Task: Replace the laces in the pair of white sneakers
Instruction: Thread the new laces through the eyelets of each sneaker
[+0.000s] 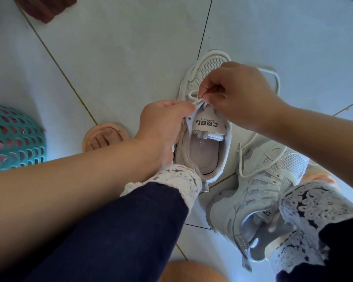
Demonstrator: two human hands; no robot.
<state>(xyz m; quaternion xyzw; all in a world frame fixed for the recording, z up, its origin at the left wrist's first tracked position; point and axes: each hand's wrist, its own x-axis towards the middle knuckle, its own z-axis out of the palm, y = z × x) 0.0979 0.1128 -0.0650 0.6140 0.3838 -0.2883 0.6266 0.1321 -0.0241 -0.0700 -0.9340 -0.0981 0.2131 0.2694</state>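
Observation:
A white mesh sneaker (208, 143) stands on the floor tiles with its toe pointing away from me. My left hand (163, 123) grips its left upper edge by the eyelets. My right hand (236, 94) pinches the white lace (194, 96) just above the tongue, which bears a black label. A loose length of lace (270, 73) loops over the floor behind my right hand. The second sneaker (259, 192) lies at the lower right beside my right leg, with a lace strand trailing from it.
A teal plastic basket (12, 139) sits at the left edge. A peach sandal (104, 137) lies left of the held sneaker, and another shows orange at the far right (320, 176). A dark red mat (43, 7) is at the top left. My lace-trimmed dark trouser legs fill the foreground.

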